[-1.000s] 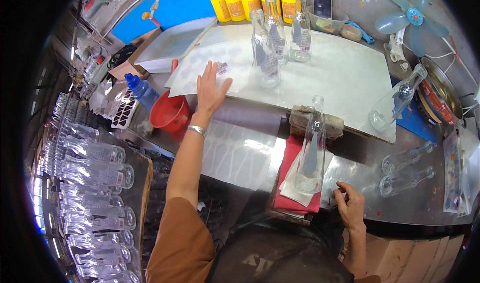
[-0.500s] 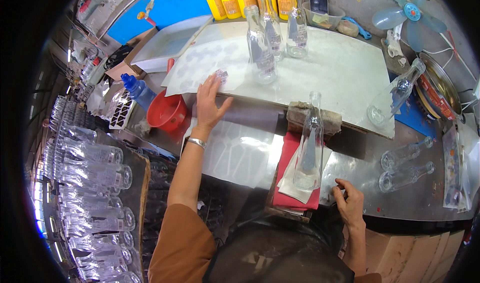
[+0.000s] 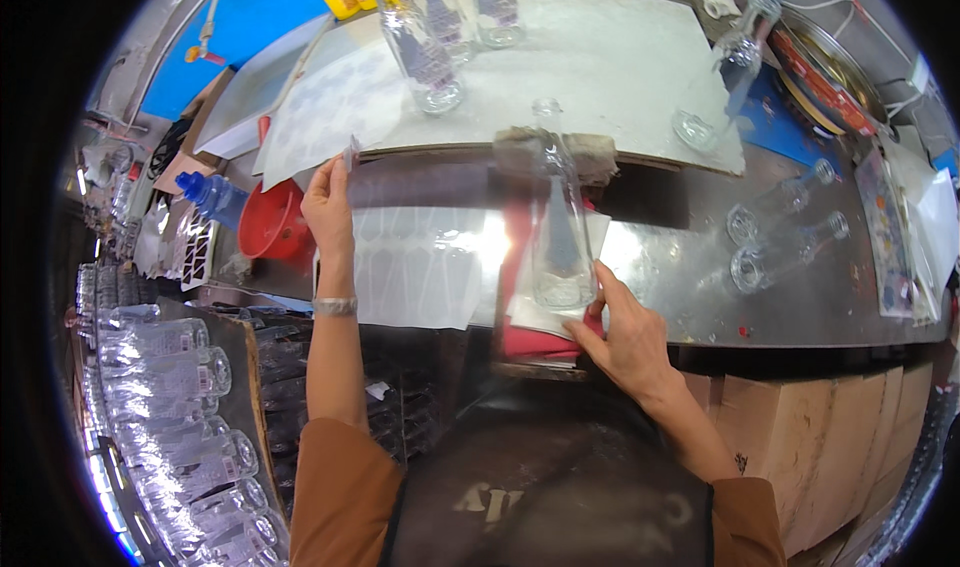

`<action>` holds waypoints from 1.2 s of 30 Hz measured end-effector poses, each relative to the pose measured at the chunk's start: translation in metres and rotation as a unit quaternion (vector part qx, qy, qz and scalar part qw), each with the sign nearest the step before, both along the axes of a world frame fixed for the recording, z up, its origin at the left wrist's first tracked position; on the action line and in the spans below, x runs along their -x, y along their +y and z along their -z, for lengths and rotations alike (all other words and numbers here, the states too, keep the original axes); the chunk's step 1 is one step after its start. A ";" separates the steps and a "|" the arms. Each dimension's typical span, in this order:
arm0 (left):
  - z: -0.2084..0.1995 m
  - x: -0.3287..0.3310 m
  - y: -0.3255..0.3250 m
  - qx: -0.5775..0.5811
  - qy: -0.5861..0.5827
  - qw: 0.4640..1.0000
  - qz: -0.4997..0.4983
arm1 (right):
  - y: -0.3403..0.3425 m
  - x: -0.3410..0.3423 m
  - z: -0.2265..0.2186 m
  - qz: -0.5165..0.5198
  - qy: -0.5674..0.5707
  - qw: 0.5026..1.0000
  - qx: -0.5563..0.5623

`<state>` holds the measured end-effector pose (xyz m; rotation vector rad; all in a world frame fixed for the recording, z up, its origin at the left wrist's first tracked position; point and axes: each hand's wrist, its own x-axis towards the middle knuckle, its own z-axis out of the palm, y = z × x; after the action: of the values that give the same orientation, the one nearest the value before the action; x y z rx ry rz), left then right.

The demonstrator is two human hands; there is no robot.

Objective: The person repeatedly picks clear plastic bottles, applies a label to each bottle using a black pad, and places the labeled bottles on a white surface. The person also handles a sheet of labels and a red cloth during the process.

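Observation:
A clear glass bottle [image 3: 563, 232] lies on a red and white cloth pad [image 3: 525, 339], its neck on a cloth-wrapped block [image 3: 597, 157]. My right hand [image 3: 632, 339] closes on the base of this bottle, thumb and fingers at its lower right corner. Off to the left, my left hand [image 3: 328, 207] is raised near the front edge of the pale board [image 3: 590, 57]. It pinches a small printed label [image 3: 352, 154] between thumb and fingertips. A sheet with faint bottle-neck-shaped pieces [image 3: 415, 267] lies on the metal table below the board.
Several glass bottles [image 3: 425, 62] stand on the board, with another bottle [image 3: 728, 77] at its right end. Two bottles [image 3: 785, 252] lie on the table at right. A red bucket [image 3: 272, 222] and blue-capped bottle [image 3: 215, 197] are left. Rows of bottles [image 3: 185, 407] fill the lower left; cardboard boxes [image 3: 800, 437] stand lower right.
My left hand has picked the small label off the board and drawn it back. My right hand has come up to the bottle's base and taken hold. The whole view has shifted.

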<state>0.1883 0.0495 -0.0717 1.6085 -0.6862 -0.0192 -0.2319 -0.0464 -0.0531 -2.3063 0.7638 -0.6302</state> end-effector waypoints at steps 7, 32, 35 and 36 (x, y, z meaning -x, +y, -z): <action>-0.068 0.166 -0.024 -0.036 -0.222 0.947 0.230 | 0.003 -0.010 0.004 0.036 0.002 0.997 0.063; -0.017 0.209 -0.035 -0.074 -0.146 0.941 0.296 | -0.059 -0.038 -0.005 -0.017 -0.073 0.957 -0.280; -0.014 0.212 -0.032 -0.075 -0.141 0.943 0.292 | -0.059 -0.039 -0.003 -0.031 -0.087 0.948 -0.303; -0.013 0.213 -0.032 -0.075 -0.142 0.943 0.291 | -0.059 -0.038 -0.004 -0.034 -0.091 0.946 -0.308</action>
<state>-0.0244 0.0177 -0.0585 1.5128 -1.3973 -0.2811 -0.1938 -0.1049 -0.0496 -1.6686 0.6722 -0.4782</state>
